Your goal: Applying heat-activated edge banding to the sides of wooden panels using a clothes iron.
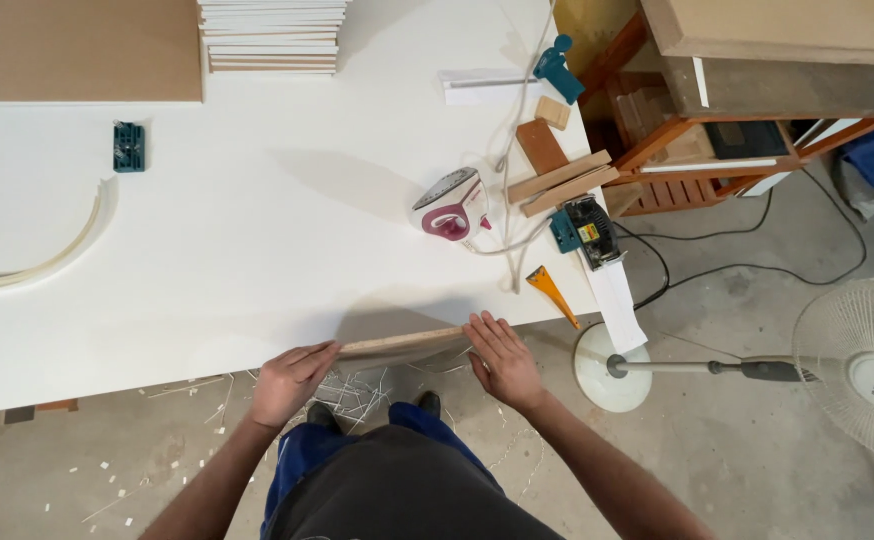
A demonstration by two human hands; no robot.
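The person stands at the near edge of a large white table (pixel 257 220) and holds a narrow wooden board (pixel 402 343) on its edge, so that the thin raw side looks upward. The left hand (pixel 292 380) closes its fingers around the left end of the board, and the right hand (pixel 502 360) lies over the right end with the fingers long and a little spread, pressing from above. To do this step well, I think both hands should keep the board upright and steady against the table edge, with equal pressure at the two ends, so it does not tip or slide. Both forearms come up from the bottom of the view, the elbows low and the wrists almost straight. An iron (pixel 450 207) rests further back on the table, well apart from the hands, beside an orange scraper (pixel 553 294) and a blue power tool (pixel 587 230). A white standing fan (pixel 857 365) lies on the floor at the right.
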